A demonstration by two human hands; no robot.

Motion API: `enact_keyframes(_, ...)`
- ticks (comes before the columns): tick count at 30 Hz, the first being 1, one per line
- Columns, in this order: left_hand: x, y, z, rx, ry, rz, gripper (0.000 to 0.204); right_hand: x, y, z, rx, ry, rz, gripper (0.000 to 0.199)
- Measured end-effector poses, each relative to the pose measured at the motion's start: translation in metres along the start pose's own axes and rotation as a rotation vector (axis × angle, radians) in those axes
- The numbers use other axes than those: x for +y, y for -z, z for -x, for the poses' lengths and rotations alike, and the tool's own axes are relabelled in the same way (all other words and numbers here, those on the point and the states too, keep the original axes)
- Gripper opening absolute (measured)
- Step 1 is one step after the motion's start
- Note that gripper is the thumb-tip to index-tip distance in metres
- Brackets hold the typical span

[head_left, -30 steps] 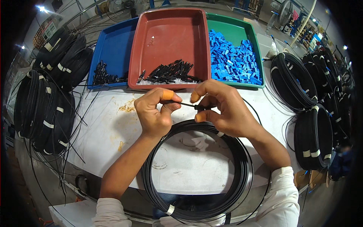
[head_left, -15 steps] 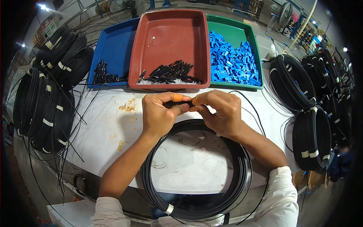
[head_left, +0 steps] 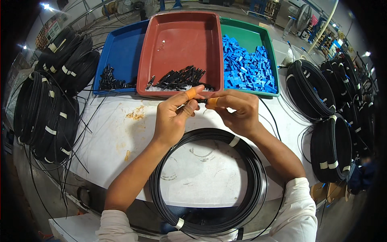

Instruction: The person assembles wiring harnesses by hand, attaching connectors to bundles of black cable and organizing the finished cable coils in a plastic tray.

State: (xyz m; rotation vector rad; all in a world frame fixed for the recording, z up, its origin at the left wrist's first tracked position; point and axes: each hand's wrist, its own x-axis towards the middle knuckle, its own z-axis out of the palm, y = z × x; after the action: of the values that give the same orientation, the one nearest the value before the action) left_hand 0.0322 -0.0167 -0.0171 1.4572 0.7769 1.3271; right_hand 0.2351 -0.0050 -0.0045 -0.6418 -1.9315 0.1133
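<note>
Black slim connector pinched between left hand and right hand fingers, above glossy cable coil.

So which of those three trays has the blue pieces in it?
The green tray, rightmost of the three; the red tray and blue tray hold black parts.

**Surroundings on and about the worktop**

White worktop, stained brown near its centre-left. At 12 o'clock, three trays side by side, touching: blue tray at 11 holding a small heap of black parts; red tray at 12 with a pile of black pieces along its near edge; green tray at 1 filled with blue plastic pieces. At 9 to 10 o'clock, stacked black cable coils banded with white tape. At 2 to 4 o'clock, further black coils. Floor fans at the far 12 o'clock edge.
</note>
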Motion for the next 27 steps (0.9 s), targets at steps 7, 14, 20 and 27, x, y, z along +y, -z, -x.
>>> enact_keyframes(7,-0.004,0.008,-0.005,0.133,0.144,0.150,0.026,0.001,-0.004,0.007,-0.026,0.086,0.079,0.022)
enact_keyframes(14,0.005,0.001,0.002,0.075,0.180,0.304,0.019,0.006,-0.006,0.007,0.092,0.279,0.137,0.028)
enact_keyframes(20,0.014,-0.008,0.008,0.012,0.065,0.240,0.017,0.000,-0.002,0.001,0.170,0.319,0.096,0.030)
enact_keyframes(27,0.016,-0.003,0.008,-0.075,0.009,0.218,0.014,-0.025,0.020,-0.009,-0.108,-0.172,-0.139,0.025)
